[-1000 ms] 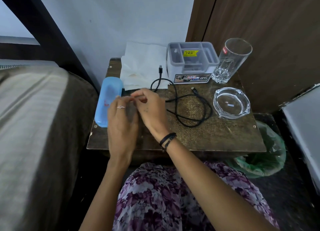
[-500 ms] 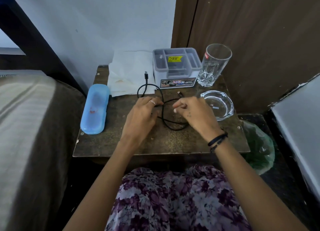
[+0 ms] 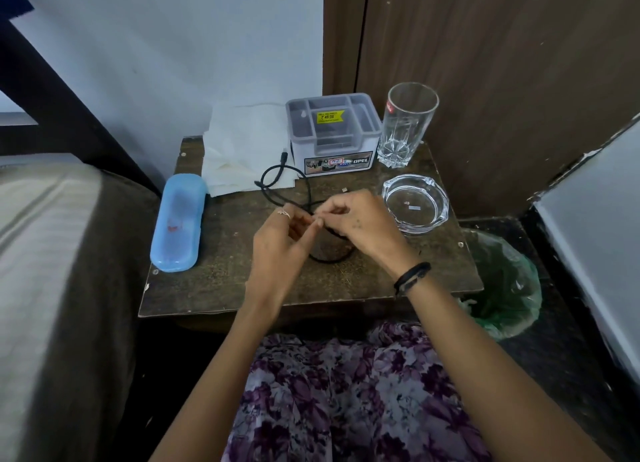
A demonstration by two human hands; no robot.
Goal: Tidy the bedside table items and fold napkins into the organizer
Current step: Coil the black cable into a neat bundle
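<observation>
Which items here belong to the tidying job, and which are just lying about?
Part of the job: black cable, pinched by left hand and right hand; napkins; organizer; blue case; drinking glass; glass ashtray.

Lying about: green-lined bin; bed.

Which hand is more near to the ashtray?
Right. The right hand is just beside the ashtray; the left hand is farther, beyond the right.

Bedroom, domestic. Mattress point(image 3: 52, 254) left of the left hand point(image 3: 280, 243); small wooden bedside table point(image 3: 221, 288) beneath it. Lined bin point(image 3: 502, 288) to the right.
</observation>
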